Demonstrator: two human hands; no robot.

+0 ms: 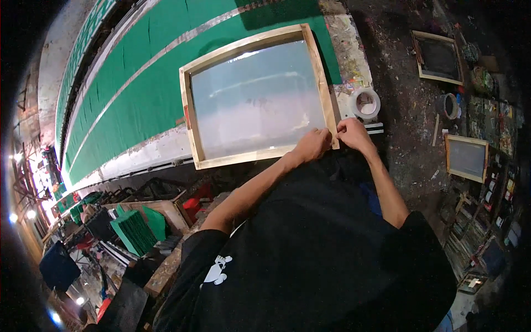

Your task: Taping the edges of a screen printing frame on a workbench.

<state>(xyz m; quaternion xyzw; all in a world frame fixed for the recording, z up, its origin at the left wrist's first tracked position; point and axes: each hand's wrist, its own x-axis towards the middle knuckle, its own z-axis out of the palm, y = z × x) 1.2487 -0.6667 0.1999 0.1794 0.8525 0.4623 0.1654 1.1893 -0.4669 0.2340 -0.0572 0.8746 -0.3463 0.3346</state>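
Note:
A silk-screen frame [251, 162] of pale wood lies in front of me, its near side overhanging the table edge. Translucent mesh [253, 97] fills it and reflects light. My left hand [315, 143] is curled over the near right corner, fingertips against the wood. Just outside that corner is my right hand [354, 132], with thumb and fingers pinched together at the frame's outer edge. Whether anything thin is between the fingers of either hand cannot be made out. A roll of clear tape [366, 103] rests on the table just beyond my right hand.
The long table is covered with green sheeting [137, 99] and has a paint-stained end [346, 37]. On the floor to the right are two more framed screens [439, 58] [466, 158] and a round container [449, 106]. Stacked green panels [133, 232] stand at lower left.

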